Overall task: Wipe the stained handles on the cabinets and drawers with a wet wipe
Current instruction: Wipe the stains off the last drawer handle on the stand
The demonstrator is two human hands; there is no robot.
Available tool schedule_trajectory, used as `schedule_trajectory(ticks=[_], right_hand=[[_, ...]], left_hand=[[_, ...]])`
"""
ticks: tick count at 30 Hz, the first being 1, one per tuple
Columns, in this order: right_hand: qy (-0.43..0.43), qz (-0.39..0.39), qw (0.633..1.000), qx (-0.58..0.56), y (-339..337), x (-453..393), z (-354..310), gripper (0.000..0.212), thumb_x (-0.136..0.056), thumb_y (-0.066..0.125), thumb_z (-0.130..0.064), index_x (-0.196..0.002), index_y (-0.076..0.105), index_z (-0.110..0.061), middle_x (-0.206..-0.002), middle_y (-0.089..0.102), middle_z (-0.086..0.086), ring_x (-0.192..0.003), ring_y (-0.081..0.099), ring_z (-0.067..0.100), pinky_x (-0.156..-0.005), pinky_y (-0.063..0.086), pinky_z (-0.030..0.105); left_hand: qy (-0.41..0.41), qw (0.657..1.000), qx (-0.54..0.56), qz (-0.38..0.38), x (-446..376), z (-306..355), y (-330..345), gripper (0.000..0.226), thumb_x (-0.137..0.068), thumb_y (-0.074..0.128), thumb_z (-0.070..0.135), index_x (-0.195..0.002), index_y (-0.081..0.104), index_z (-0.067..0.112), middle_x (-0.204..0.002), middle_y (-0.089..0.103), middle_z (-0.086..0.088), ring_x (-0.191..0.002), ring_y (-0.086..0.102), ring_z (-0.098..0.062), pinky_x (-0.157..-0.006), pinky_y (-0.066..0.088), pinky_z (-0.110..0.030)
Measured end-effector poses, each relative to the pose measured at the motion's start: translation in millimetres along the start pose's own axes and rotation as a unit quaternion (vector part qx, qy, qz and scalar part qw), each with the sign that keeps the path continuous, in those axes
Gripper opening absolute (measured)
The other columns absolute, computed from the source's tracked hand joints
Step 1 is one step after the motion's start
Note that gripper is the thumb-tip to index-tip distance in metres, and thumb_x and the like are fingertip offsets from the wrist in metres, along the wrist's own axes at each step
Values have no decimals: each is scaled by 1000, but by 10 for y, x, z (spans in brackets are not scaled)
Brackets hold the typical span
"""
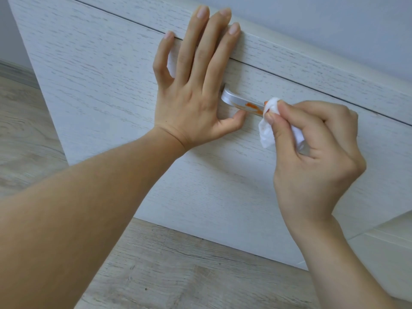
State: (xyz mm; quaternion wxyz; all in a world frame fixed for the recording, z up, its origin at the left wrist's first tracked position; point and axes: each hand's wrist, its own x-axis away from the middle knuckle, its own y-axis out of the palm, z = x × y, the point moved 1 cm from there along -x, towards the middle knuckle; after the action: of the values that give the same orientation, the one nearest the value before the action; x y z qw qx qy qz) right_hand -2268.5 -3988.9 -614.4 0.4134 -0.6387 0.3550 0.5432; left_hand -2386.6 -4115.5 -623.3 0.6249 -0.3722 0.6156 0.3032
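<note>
A silver drawer handle (236,100) sits on the whitewashed wood drawer front (111,97), smeared with an orange stain (253,107) along its middle. My right hand (316,157) pinches a crumpled white wet wipe (267,128) between thumb and fingers, and the wipe's tip touches the handle's right part, which it hides. My left hand (194,85) lies flat on the drawer front with its fingers spread, covering the handle's left end, thumb just under the handle. A small white patch (171,63) shows between its fingers; I cannot tell what it is.
A dark gap (312,88) runs along the top of the drawer front, below the cabinet's upper panel (312,56). Grey wood-look flooring (178,264) lies under the cabinet. A pale wall (334,18) rises behind it. Another white panel edge (383,237) shows at lower right.
</note>
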Motion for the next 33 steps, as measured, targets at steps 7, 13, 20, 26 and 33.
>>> schedule_trajectory(ticks=[7, 13, 20, 26, 33], right_hand=[[1, -9, 1000, 14, -1, -10, -15, 7, -87, 70, -5, -82, 72, 0, -77, 65, 12, -74, 51, 23, -73, 38, 20], [6, -19, 1000, 18, -30, -23, -40, 6, -86, 70, -4, -83, 72, 0, -77, 65, 12, -74, 53, 24, -73, 38, 18], [13, -16, 1000, 22, 8, -44, -86, 5, -87, 70, -5, -89, 73, -2, -79, 63, 6, -74, 55, 27, -74, 38, 19], [-8, -10, 999, 35, 49, -15, -70, 8, -88, 70, -7, -84, 72, 0, -78, 66, 12, -75, 53, 23, -74, 37, 18], [-5, -20, 999, 28, 39, -35, -75, 8, -88, 69, -6, -84, 72, 0, -78, 66, 12, -76, 53, 24, -74, 38, 15]], left_hand=[[2, 1000, 0, -1, -1, 6, 9, 86, -80, 40, 66, -140, 28, 6, -143, 42, -20, -135, 26, -32, -107, 19, -52], [22, 1000, 1, -19, -8, -39, -24, 84, -84, 41, 64, -142, 28, 4, -145, 39, -21, -136, 25, -34, -107, 17, -53], [107, 992, 12, -64, 339, -343, -99, 84, -90, 45, 59, -148, 24, 3, -152, 26, -14, -140, 21, -33, -117, 3, -43], [125, 991, -9, -51, 420, -417, -46, 87, -88, 43, 61, -149, 21, 4, -150, 29, -15, -143, 19, -30, -118, 4, -44], [131, 991, -8, -37, 423, -418, -37, 86, -87, 43, 60, -149, 22, 4, -150, 27, -15, -142, 20, -30, -118, 6, -44]])
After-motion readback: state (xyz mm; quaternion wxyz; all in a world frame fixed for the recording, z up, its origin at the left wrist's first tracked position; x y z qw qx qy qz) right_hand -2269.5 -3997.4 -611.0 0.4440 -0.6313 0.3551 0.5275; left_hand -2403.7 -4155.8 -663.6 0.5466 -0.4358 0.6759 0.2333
